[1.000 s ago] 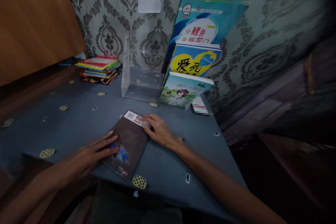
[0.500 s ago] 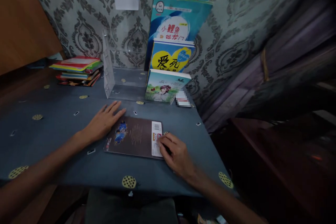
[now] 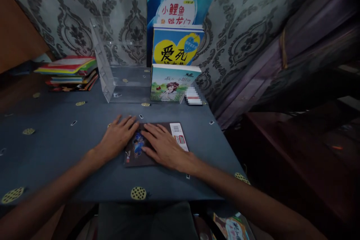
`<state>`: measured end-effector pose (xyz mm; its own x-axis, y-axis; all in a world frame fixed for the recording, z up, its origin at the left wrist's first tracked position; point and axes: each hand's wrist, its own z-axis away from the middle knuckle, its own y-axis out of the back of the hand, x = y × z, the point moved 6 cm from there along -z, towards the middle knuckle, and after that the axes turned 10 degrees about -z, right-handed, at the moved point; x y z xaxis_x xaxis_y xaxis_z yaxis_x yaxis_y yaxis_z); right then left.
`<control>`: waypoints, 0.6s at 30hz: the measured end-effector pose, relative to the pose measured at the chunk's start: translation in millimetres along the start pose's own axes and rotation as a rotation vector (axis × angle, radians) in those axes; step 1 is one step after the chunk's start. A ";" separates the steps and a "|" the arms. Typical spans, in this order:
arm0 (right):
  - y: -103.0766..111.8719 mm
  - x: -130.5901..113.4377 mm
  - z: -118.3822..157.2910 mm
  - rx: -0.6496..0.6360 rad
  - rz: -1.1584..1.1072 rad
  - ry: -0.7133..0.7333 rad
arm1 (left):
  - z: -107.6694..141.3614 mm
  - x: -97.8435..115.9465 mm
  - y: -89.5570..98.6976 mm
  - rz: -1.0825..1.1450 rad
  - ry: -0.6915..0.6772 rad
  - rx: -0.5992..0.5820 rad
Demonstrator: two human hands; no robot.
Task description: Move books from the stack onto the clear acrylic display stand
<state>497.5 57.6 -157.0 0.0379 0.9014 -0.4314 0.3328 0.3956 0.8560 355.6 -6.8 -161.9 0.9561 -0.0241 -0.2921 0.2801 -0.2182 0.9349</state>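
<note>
A dark brown book (image 3: 146, 160) lies flat on the table, back cover up, with a white barcode label at its right end. My right hand (image 3: 165, 146) rests across the middle of that cover, fingers stretched out and pointing left. At the book's upper left corner, my left hand (image 3: 119, 135) lies palm down with its fingers spread, the tips touching or just over the edge. Neither hand grips anything. Part of the cover is hidden under my right hand.
Beyond the book stands a clear acrylic rack (image 3: 105, 67), its right side holding several upright books (image 3: 171, 88). A pile of colourful books (image 3: 70, 73) sits at the back left. A small blurred white item (image 3: 193, 96) is right of the rack. The tablecloth (image 3: 56, 150) has pineapple prints.
My right hand has moved left from the book's label end onto the cover, its curled fingers now straightened. The book sits slightly further right in view. The view has tipped down.
</note>
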 end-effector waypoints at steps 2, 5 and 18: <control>-6.8 2.2 -3.8 -0.064 -0.023 -0.016 | 0.6 0.0 -5.4 0.008 -0.016 -0.013; -3.8 16.2 3.9 -0.070 -0.028 -0.064 | 3.1 -6.9 -11.5 0.015 -0.015 -0.042; 18.6 63.0 72.3 0.079 0.009 -0.221 | 23.3 36.5 6.3 0.284 -0.176 -0.011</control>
<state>574.3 109.0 -188.9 0.2442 0.8408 -0.4831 0.4037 0.3648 0.8390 390.2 -31.7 -171.4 0.9668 -0.2507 -0.0491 0.0066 -0.1676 0.9858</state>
